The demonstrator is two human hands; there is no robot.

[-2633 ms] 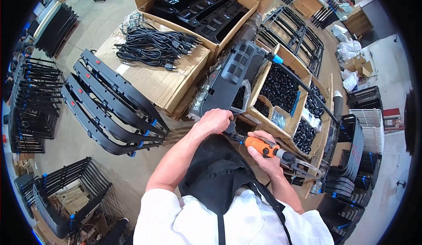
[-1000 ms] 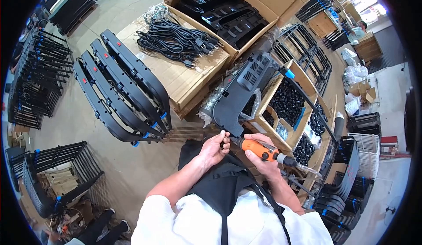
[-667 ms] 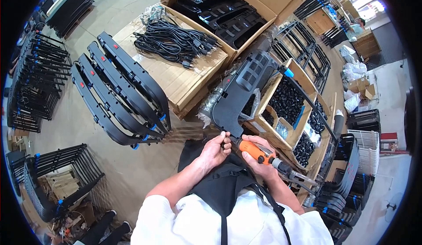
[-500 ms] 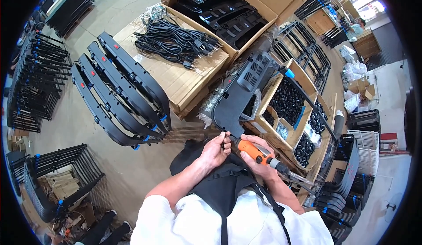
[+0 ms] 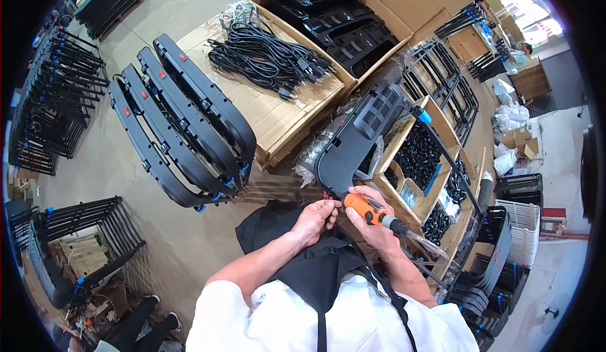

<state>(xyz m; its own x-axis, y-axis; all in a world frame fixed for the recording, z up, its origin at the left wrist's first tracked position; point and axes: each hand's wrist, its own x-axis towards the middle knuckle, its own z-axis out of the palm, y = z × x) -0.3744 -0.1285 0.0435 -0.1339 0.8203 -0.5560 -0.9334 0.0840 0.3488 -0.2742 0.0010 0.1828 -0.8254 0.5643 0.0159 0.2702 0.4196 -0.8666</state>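
Observation:
My right hand (image 5: 375, 233) is wrapped around an orange power screwdriver (image 5: 362, 206), its tail and air hose trailing toward the lower right. The tool's front end is at the lower end of a black curved plastic housing (image 5: 344, 153) with a vented motor cover. My left hand (image 5: 314, 221) is right beside the tool's front end, fingers pinched together at the housing's edge. What those fingers hold is too small to make out. A small red spot shows just above the fingertips. A black tube with a blue end runs from the housing's upper right side.
Right of the housing stands a wooden divided box (image 5: 411, 209) of small black parts. Black power cords (image 5: 268, 58) lie on a carton (image 5: 252, 122); an open carton (image 5: 379, 62) behind holds black plastic shells. Several black curved frames (image 5: 189, 125) with red switches stand at left.
The whole view has shifted, so the surroundings sit slightly further right and lower. The left fingers have moved closer to the screwdriver's front end, and the red spot now shows there.

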